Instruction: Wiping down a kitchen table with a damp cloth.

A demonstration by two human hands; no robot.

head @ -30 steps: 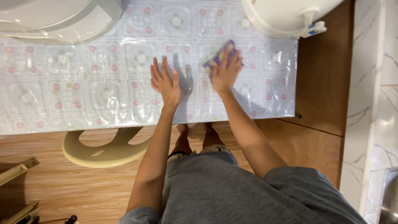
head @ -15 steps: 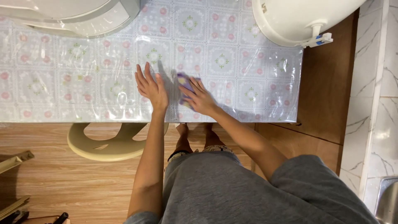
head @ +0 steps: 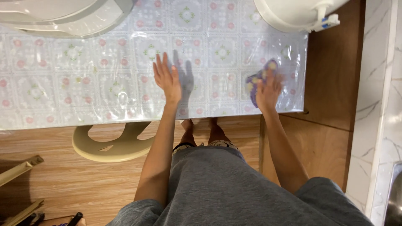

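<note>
Pressing down on a purple and yellow cloth [head: 260,79], the right hand [head: 268,93] lies with its fingers spread flat over it near the right front corner of the table [head: 83,100]; the cloth looks bunched beneath the palm, though motion blur makes its shape hard to tell. The left hand [head: 167,80] rests open and flat on the clear plastic cover over the floral tablecloth, fingers slightly fanned, well apart from the cloth. A white round appliance [head: 289,12] sits at the far right edge of the table. A cream plastic stool [head: 113,144] stands partly under the table's front edge, on the wooden floor [head: 63,184].
</note>
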